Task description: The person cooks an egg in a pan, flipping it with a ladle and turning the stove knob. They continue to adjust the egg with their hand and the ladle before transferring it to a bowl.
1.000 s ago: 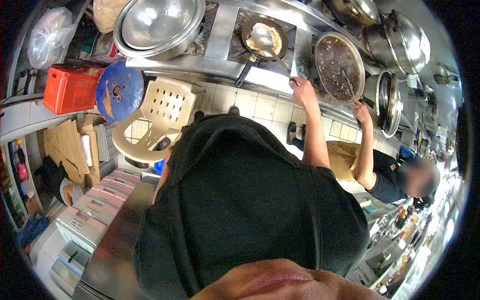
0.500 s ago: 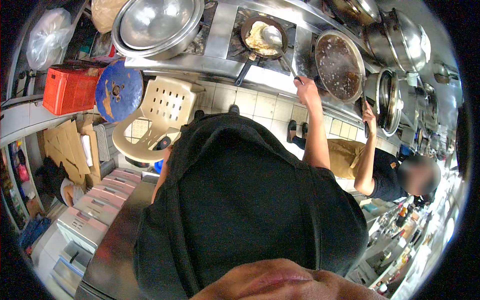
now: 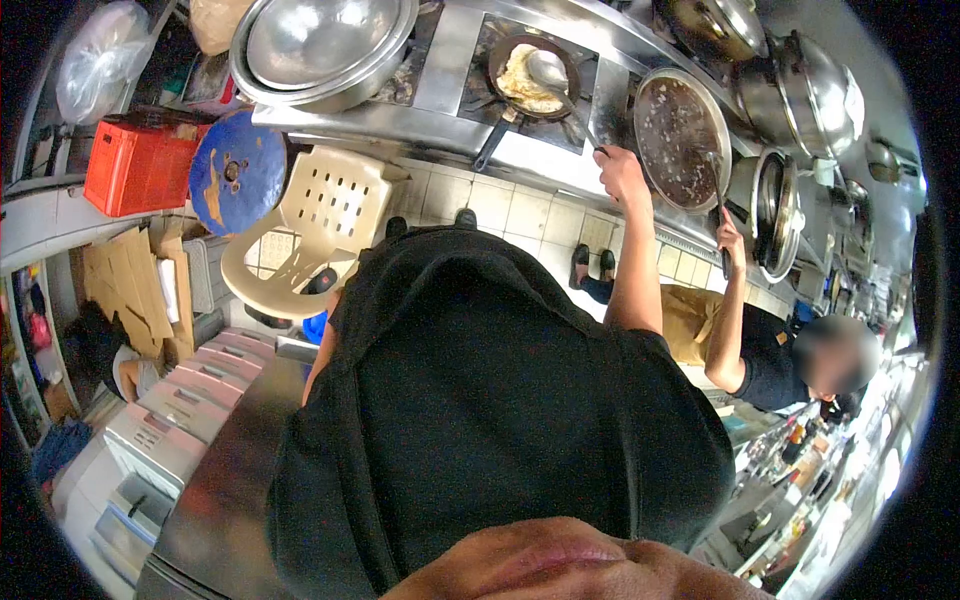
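My right hand [image 3: 624, 175] is closed round the handle of a ladle [image 3: 547, 68]. The ladle's round bowl rests on or just over a fried egg [image 3: 519, 84], at its right side. That egg, yellow and white, lies in a small dark frying pan [image 3: 490, 148] on the stove, the pan's handle pointing toward me. No hand is on that handle. Of my left arm only a strip shows beside my black shirt; my left hand is hidden behind my body.
On the right, a co-worker's hand [image 3: 730, 240] grips a handle by a wide pan of dark bubbling liquid [image 3: 680, 140]. Nested metal bowls [image 3: 325, 45] stand at the stove's left. A beige plastic chair [image 3: 335, 200], blue round stool [image 3: 238, 172] and red crate [image 3: 145, 165] are left of me.
The view has shifted slightly. My right hand still holds the ladle, whose bowl stays over the egg. The egg looks a little more gathered around it. The co-worker's hand remains at its handle.
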`<state>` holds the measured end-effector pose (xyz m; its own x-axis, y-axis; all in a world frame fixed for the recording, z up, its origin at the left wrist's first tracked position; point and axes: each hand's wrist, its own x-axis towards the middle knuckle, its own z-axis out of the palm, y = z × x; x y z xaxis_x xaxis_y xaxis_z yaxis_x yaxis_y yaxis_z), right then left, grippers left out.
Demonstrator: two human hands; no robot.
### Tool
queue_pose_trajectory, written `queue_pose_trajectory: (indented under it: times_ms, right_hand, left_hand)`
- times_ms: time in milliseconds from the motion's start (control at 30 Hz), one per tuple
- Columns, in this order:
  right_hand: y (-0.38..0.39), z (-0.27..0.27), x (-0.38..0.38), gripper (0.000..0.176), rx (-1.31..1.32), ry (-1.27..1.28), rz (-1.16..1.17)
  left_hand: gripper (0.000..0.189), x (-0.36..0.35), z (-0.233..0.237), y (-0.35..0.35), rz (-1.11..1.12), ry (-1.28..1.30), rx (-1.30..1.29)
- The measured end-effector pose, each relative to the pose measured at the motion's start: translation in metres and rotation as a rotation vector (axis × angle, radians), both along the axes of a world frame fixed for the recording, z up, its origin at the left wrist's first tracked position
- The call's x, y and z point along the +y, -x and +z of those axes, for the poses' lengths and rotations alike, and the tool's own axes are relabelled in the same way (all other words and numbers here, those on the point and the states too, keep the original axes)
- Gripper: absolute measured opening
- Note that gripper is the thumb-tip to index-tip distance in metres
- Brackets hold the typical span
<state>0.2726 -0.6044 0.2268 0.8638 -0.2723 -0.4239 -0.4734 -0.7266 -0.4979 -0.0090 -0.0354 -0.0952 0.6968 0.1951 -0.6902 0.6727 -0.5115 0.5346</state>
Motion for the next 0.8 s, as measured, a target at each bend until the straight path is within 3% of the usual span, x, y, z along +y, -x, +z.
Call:
queue_pose_trajectory:
  times_ms: [167,333,433,667,800]
  right_hand:
    - [0.005,-0.037,-0.01,0.035,-0.066,0.054,0.086]
    - [0.015,-0.023,0.004,0.04,-0.157,0.22,0.106]
    - [0.024,0.0,0.011,0.039,-0.101,0.176,0.084]
    - [0.038,0.001,0.028,0.039,-0.011,0.177,-0.024]
    - [0.042,-0.006,0.015,0.04,-0.09,0.148,-0.038]
  left_hand:
    - [0.037,-0.003,0.003,0.001,0.01,-0.003,0.002]
    - [0.037,-0.003,0.004,0.006,0.029,-0.003,0.002]
    - [0.037,-0.003,0.005,0.008,0.033,-0.008,-0.001]
    - [0.036,-0.004,0.002,0.007,0.045,-0.032,-0.027]
    - [0.036,-0.018,0.034,-0.023,0.084,-0.135,-0.152]
